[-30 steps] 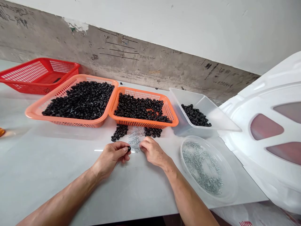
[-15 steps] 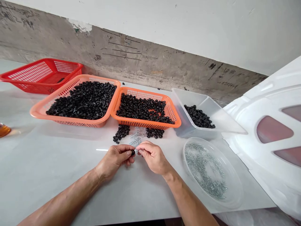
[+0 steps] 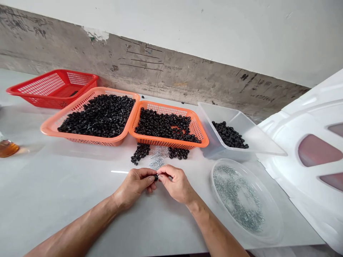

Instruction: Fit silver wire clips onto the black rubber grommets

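My left hand (image 3: 135, 185) is closed, with thumb and fingers pinching a small round black part (image 3: 155, 177). Against that part press the fingertips of my right hand (image 3: 177, 184), also in a pinch; whatever it holds is too small and covered to make out. Just beyond my fingers lies a patch of tiny shiny silver beads (image 3: 157, 161) on the table. Small black pieces (image 3: 140, 152) are heaped to its left, and black rings (image 3: 179, 153) to its right.
Behind stand a large orange basket (image 3: 83, 138) and a smaller one (image 3: 171, 142), both holding black parts, plus a red basket (image 3: 40, 100). To the right are a clear bin (image 3: 214, 146) with black parts and a round clear tray (image 3: 273, 217) of silver beads. A wall (image 3: 171, 78) runs behind.
My right fingertips have closed in against the black part, and my two hands are nearer together. The view has shifted slightly, so everything sits a little lower and further right.
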{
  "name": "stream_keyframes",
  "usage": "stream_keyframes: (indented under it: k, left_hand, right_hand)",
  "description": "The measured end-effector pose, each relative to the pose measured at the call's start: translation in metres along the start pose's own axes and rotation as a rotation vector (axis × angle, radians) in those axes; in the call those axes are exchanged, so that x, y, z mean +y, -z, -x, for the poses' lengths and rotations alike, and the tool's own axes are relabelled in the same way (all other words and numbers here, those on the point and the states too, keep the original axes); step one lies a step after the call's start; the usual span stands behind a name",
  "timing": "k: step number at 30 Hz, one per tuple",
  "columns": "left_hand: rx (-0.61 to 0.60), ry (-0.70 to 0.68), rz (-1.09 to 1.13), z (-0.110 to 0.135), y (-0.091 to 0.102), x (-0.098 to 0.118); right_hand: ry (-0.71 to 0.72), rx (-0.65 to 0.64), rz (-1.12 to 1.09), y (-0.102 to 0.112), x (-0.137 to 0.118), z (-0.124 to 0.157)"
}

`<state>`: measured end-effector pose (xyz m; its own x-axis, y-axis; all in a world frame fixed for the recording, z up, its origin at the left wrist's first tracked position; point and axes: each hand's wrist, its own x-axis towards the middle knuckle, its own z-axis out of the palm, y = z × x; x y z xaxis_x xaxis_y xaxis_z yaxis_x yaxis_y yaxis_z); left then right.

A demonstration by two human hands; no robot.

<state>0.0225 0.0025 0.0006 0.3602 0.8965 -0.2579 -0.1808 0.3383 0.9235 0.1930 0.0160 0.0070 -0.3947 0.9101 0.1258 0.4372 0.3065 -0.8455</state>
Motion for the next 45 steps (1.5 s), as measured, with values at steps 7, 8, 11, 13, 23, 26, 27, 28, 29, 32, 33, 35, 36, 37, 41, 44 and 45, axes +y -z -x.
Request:
stream_keyframes:
  k: [7,8,11,13,23,26,27,28,29,32,33,35,36,37,41,44,45]
  left_hand:
    - [-0.027,-0.011,0.003,-0.002,-0.001,-0.005]
    - [-0.037,-0.015,0.005,-0.002,-0.001,-0.005]
    - [-0.068,-0.021,0.031,-0.001,-0.001,-0.007]
    - [-0.113,-0.001,0.042,0.001,-0.001,-0.007]
    - [-0.354,0.088,0.017,0.01,-0.004,-0.002]
    - [-0.456,0.11,0.022,0.01,-0.003,-0.006]
    - [-0.491,0.118,0.019,0.01,-0.002,-0.007]
    - [-0.521,0.125,0.016,0.011,-0.002,-0.007]
    - [-0.544,0.132,0.013,0.011,-0.001,-0.007]
    - [-0.579,0.135,0.001,0.014,-0.001,-0.004]
    - [-0.582,0.134,-0.005,0.015,-0.001,-0.004]
    - [-0.586,0.134,-0.026,0.015,-0.001,-0.002]
    - [-0.589,0.132,-0.042,0.014,0.0,-0.002]
    - [-0.592,0.125,-0.063,0.014,0.001,0.0]
    - [-0.535,-0.059,-0.214,0.015,0.003,0.009]
    - [-0.358,-0.339,-0.349,0.029,-0.009,0.007]
    - [-0.321,-0.36,-0.344,0.034,-0.017,0.002]
  right_hand:
    - [-0.211,-0.144,-0.332,0.004,0.003,-0.005]
    - [-0.228,-0.158,-0.381,0.006,0.004,-0.006]
    - [-0.231,-0.139,-0.422,0.011,0.008,-0.008]
    - [-0.2,-0.071,-0.327,0.013,0.01,-0.009]
    - [0.208,-0.027,0.395,-0.004,0.007,-0.034]
    - [0.351,-0.093,0.603,-0.019,-0.001,-0.051]
    - [0.383,-0.11,0.656,-0.025,-0.003,-0.056]
    - [0.409,-0.118,0.706,-0.031,-0.005,-0.061]
    - [0.429,-0.119,0.754,-0.037,-0.005,-0.065]
    - [0.458,-0.101,0.902,-0.053,-0.004,-0.073]
    - [0.459,-0.096,0.942,-0.058,-0.004,-0.074]
    - [0.445,-0.097,1.0,-0.064,-0.004,-0.075]
    - [0.433,-0.103,1.02,-0.066,-0.004,-0.075]
    - [0.418,-0.113,1.031,-0.068,-0.004,-0.076]
    - [0.393,-0.149,0.962,-0.061,-0.007,-0.075]
    - [0.415,-0.142,0.841,-0.044,-0.009,-0.066]
    - [0.414,-0.112,0.752,-0.037,-0.009,-0.06]
